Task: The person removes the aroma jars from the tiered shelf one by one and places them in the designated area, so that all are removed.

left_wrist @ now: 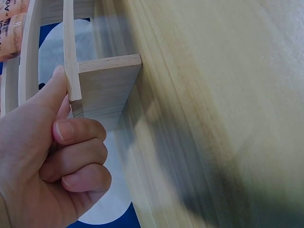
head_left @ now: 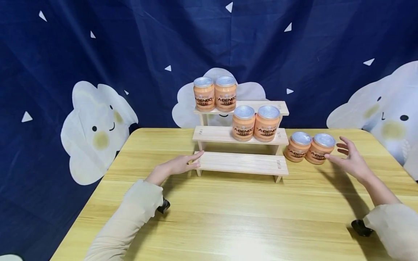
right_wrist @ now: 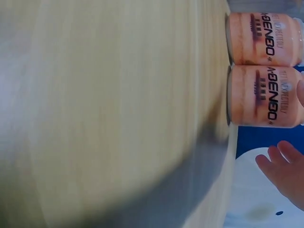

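A three-step wooden display stand [head_left: 241,162] stands on the table. My left hand [head_left: 177,165] pinches the left end of its lowest step; in the left wrist view the thumb lies on the board [left_wrist: 72,52] and the other fingers are curled. To the right of the stand, two orange jars with silvery lids stand side by side on the table, a left jar [head_left: 297,148] and a right jar [head_left: 318,150]. Beside the right jar my right hand [head_left: 351,157] is spread, its thumb close to the jar; whether it touches is unclear.
Two similar jars stand on the top step at the left, one of them the leftmost jar [head_left: 204,95]. Two more, including this jar [head_left: 243,124], stand on the middle step towards the right. Behind the wooden table [head_left: 228,210] hangs a dark blue curtain [head_left: 147,47] with clouds.
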`<state>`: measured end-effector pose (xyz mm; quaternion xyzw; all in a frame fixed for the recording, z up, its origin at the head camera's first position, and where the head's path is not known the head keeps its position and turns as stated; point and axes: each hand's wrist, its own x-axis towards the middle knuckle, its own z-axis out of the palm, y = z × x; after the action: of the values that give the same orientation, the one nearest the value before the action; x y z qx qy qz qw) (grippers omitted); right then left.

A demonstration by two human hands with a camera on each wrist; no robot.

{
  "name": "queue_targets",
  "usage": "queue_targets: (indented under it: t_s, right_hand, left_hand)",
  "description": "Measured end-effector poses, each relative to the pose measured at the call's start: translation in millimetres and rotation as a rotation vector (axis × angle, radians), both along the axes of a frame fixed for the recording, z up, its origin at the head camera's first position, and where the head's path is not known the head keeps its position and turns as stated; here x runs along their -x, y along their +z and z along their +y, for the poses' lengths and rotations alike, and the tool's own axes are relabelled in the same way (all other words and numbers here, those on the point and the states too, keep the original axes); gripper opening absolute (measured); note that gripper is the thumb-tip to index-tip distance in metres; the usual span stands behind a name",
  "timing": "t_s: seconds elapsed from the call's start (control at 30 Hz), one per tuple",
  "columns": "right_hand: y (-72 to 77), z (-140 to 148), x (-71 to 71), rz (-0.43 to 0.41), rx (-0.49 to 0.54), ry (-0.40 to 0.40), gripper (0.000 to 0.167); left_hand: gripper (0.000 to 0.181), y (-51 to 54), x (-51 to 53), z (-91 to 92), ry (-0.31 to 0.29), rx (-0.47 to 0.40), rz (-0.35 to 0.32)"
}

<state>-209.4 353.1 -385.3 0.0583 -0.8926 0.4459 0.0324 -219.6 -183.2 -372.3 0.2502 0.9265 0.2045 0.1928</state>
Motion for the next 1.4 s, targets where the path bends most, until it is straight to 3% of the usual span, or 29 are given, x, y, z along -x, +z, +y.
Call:
queue_targets:
  t_s: [0.27, 0.47, 0.7, 1.1, 1.4]
  right_hand:
    - [19.3, 4.5, -5.8, 0.147, -0.012, -0.033, 0.078]
    - [34.9, -12.0, -4.5, 0.232, 0.021, -0.044, 0.074]
    - [45.8, -50.1, 1.8, 0.293, 0.131, 0.057, 0.073]
    - [61.4, -106.5, 12.8, 0.301, 0.118, 0.188, 0.074]
    - [75.4, -135.9, 24.4, 0.247, 0.100, 0.256, 0.078]
  left_hand:
    - [0.058, 0.6, -0.6, -0.3, -0.004, 0.002, -0.006]
    - [0.058, 0.0, -0.5, -0.8, 0.001, -0.003, -0.003]
    - [0.058, -0.2, -0.9, -0.5, 0.001, 0.000, -0.003]
    - [0.058, -1.2, -0.5, 0.3, 0.002, 0.007, -0.008]
    - [0.057, -0.9, -0.5, -0.5, 0.009, 0.005, -0.011]
